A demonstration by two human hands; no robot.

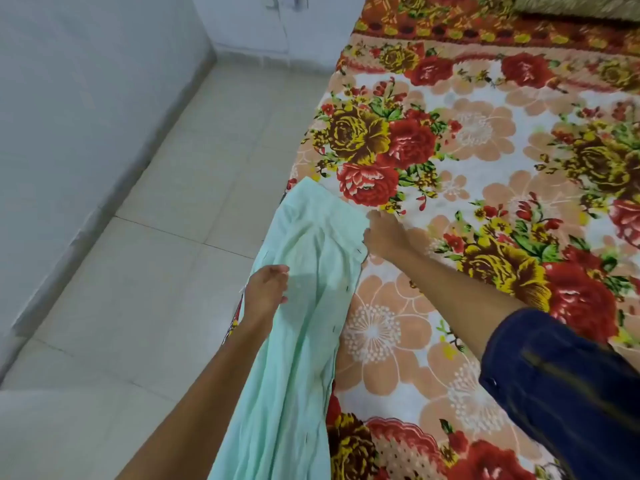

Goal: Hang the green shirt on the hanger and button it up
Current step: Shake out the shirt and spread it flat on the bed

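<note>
Green shirt (304,306), pale mint and softly creased, lies stretched along the edge of the bed (485,168), its lower part trailing toward the person. Small dark buttonholes run down its right-hand edge. Their left hand (266,289) has its fingers curled into the cloth on the shirt's left side, bunching it. Their right hand (382,235) pinches the shirt's upper right edge, resting against the floral bedsheet (467,140). A dark blue sleeve (561,393) covers the right upper arm. Pale floor tiles (166,271) run beside the bed.
</note>
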